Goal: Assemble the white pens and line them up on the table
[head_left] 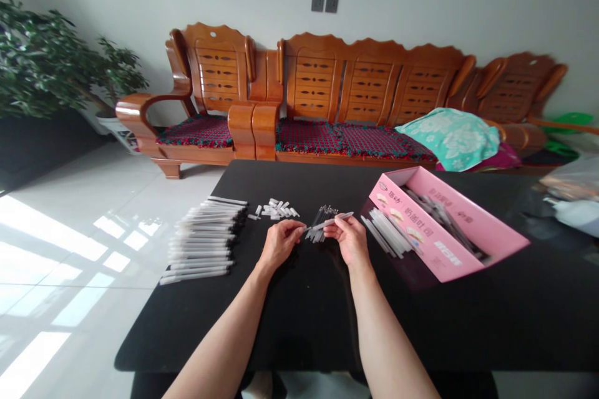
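My right hand (349,238) pinches a white pen barrel (333,221), held at a slight slant above the table. At the barrel's left end, my left hand (279,242) is closed with thumb and forefinger on a thin piece that looks like a pen refill (305,229). Whether it sits inside the barrel is too small to tell. Just behind and beneath the hands lies a bunch of slender refills (320,214). Small white pen caps (279,208) are heaped beyond my left hand. To the right of my right hand rest several white barrels (386,232).
A long row of white pens with dark ends (203,240) lies at the left of the black table (299,318). At the right stands a pink box (423,234) with dark sticks inside. Plastic bags (573,199) are at the far right. Behind is a wooden sofa (365,84).
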Demonstrator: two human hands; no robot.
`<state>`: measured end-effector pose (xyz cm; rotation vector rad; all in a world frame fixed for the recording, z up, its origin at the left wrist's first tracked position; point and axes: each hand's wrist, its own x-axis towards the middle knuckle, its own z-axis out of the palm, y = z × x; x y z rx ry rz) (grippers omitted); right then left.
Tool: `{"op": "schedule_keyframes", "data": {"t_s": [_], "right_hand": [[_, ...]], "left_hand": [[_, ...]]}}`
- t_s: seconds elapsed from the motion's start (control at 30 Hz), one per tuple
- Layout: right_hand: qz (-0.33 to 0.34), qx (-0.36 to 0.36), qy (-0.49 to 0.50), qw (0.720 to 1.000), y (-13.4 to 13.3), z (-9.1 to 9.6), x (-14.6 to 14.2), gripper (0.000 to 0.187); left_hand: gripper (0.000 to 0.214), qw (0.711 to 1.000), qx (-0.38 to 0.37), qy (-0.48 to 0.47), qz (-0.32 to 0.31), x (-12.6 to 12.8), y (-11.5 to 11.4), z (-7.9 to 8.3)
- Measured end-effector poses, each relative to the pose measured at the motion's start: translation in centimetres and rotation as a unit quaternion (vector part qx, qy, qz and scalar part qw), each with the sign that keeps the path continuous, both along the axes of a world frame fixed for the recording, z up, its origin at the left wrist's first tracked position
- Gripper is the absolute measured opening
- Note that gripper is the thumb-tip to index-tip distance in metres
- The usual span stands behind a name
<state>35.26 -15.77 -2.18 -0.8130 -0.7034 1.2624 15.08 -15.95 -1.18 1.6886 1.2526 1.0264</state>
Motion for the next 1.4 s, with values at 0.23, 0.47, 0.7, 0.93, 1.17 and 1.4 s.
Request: {"op": "schedule_keyframes", "data": {"t_s": [0.23, 0.47, 0.7, 0.93, 1.17, 1.4], "right_hand": [[-0.01, -0.008, 0.011, 1.0, 0.1, -0.2, 0.4, 0.027], [-0.016, -0.01, 0.012, 1.0, 0.0, 0.1, 0.3, 0.027], [-0.017, -0.008, 0.012, 1.0, 0.1, 0.0, 0.3, 0.026], [-0.016, -0.009, 0.012, 1.0, 0.0, 0.0, 0.2, 0.027], [-0.013, -0.009, 0.014, 1.0, 0.0, 0.1, 0.1, 0.027], [0.0, 0.001, 0.01, 1.0, -0.1, 0.1, -0.1, 0.025]], "left_hand": [[0.022, 0.957, 0.085, 0.243, 0.135, -2.8, 0.9, -0.4], [0.02, 0.933, 0.099, 0.313, 0.146, -3.0, 0.9, -0.7], [0.018, 0.948, 0.164, 0.267, 0.063, -1.8, 1.0, -0.9], [0.019, 0.936, 0.174, 0.306, 0.017, -0.9, 0.6, -1.0], [0.008, 0.99, 0.089, 0.098, 0.043, -0.1, 0.4, -0.5], [0.037, 0.941, -0.154, -0.302, -0.008, 0.7, 0.4, -0.9]]}}
